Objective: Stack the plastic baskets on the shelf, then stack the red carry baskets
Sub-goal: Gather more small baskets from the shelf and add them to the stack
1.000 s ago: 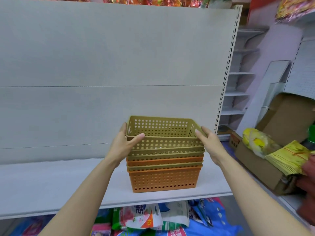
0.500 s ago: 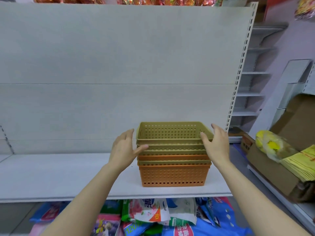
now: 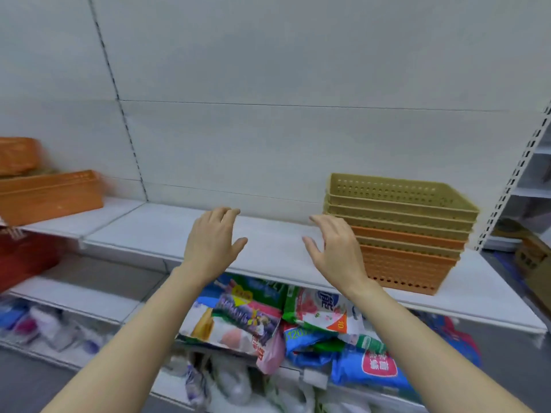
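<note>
Nested stack of olive and orange baskets (image 3: 399, 231) on shelf (image 3: 155, 234), top basket empty, left hand (image 3: 213, 244) and right hand (image 3: 335, 248) spread, holding nothing

Bright, even shop light; soft and smeared toward the left edge.

The white back panel (image 3: 298, 70) is lit flat and cool, with no glare and no hard shadow; the light probably comes from overhead, though no lamp shows. A soft shadow lies under the shelf (image 3: 268, 248), dimming the packets (image 3: 253, 317) below. The stacked baskets (image 3: 399, 231) at right read fairly sharp, holes distinct. The left hand (image 3: 211, 248) and right hand (image 3: 337, 251) are slightly soft at the fingertips. At far left the orange basket (image 3: 50, 195) and the red mass (image 3: 26, 257) are streaked with motion blur. Wide-angle bending curves the perforated upright (image 3: 515, 180) and tilts the shelf lines.
</note>
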Demonstrator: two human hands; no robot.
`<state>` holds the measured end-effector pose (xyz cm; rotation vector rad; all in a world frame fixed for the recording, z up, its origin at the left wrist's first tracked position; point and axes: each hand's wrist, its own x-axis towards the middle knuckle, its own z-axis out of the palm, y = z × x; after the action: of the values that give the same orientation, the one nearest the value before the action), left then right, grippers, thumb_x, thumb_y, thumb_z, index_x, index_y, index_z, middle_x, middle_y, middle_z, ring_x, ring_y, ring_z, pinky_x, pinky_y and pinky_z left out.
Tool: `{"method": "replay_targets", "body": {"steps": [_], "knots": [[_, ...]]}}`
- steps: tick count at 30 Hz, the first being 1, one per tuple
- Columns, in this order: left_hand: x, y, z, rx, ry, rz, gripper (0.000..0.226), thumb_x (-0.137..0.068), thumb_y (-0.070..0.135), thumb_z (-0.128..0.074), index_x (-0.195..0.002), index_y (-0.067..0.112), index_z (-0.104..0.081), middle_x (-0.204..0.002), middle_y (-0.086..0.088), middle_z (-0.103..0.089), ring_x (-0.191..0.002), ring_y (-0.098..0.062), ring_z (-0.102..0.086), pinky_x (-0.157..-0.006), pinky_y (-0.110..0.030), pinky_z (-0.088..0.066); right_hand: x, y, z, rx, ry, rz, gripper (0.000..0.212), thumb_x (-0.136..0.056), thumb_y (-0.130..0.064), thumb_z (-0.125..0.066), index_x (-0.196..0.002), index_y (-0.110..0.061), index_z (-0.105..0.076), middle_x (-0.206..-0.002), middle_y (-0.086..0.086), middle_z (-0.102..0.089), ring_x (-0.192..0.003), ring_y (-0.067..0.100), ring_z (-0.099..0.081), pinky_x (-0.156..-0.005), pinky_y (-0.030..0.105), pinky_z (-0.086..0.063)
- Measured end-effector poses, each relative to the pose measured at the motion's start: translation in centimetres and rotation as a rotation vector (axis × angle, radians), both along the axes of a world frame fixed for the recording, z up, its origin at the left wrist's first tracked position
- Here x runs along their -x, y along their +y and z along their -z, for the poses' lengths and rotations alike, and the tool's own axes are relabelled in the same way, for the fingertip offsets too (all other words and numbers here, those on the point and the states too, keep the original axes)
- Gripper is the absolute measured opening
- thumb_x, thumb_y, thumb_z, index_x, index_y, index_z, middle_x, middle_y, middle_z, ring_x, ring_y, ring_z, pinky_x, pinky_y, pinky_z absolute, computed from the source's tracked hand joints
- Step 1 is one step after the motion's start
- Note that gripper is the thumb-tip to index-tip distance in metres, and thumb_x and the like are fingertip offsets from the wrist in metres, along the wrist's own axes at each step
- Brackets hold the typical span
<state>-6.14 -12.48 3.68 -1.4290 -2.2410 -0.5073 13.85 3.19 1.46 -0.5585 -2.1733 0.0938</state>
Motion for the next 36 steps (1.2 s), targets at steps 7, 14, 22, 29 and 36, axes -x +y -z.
{"method": "replay_targets", "body": {"steps": [7, 14, 22, 29, 36], "knots": [[7.0, -10.2, 1.6, 0.024, -0.050, -0.149, 0.058, -0.086, 0.028, -0.073, -0.136, 0.004, -0.057, -0.133, -0.015, -0.060, -0.114, -0.039, -0.058, -0.094, -0.049, -0.047, 9.5, -8.2, 2.3, 0.045, -0.025, -0.145, 0.041, -0.086, -0.030, -0.056, -0.119, -0.007, -0.063, -0.115, 0.007, -0.066, -0.106, 0.027, -0.061, -0.098, 0.037, -0.043], [13.5, -20.9, 2.9, 0.052, -0.079, -0.290, 0.050, -0.088, 0.027, -0.069, -0.133, 0.007, -0.058, -0.130, -0.013, -0.061, -0.112, -0.038, -0.059, -0.093, -0.046, -0.046, 19.6, -16.6, 3.8, 0.065, -0.075, -0.268, 0.037, -0.085, -0.022, -0.065, -0.118, -0.006, -0.063, -0.112, 0.009, -0.067, -0.103, 0.029, -0.061, -0.092, 0.041, -0.050], [20.7, -29.2, 5.4, 0.076, -0.149, -0.429, 0.050, -0.090, 0.026, -0.067, -0.134, 0.005, -0.057, -0.129, -0.013, -0.061, -0.112, -0.038, -0.059, -0.094, -0.046, -0.048, 29.2, -23.2, 5.5, 0.118, -0.145, -0.341, 0.034, -0.084, -0.021, -0.066, -0.115, -0.005, -0.063, -0.104, 0.011, -0.067, -0.096, 0.032, -0.061, -0.084, 0.042, -0.051], [28.6, -31.8, 7.0, 0.097, -0.177, -0.537, 0.049, -0.091, 0.025, -0.065, -0.136, 0.007, -0.057, -0.132, -0.010, -0.061, -0.113, -0.034, -0.060, -0.093, -0.044, -0.047, 39.0, -24.5, 6.3, 0.108, -0.156, -0.396, 0.033, -0.080, -0.017, -0.067, -0.111, -0.004, -0.064, -0.100, 0.012, -0.067, -0.092, 0.034, -0.062, -0.081, 0.044, -0.053], [38.9, -30.9, 6.7, 0.087, -0.169, -0.623, 0.052, -0.096, 0.029, -0.057, -0.144, 0.012, -0.048, -0.141, -0.006, -0.053, -0.120, -0.030, -0.054, -0.098, -0.040, -0.042, 50.9, -23.7, 6.0, 0.105, -0.149, -0.453, 0.034, -0.078, -0.018, -0.065, -0.108, -0.003, -0.066, -0.098, 0.013, -0.069, -0.086, 0.035, -0.065, -0.075, 0.042, -0.055]]}}
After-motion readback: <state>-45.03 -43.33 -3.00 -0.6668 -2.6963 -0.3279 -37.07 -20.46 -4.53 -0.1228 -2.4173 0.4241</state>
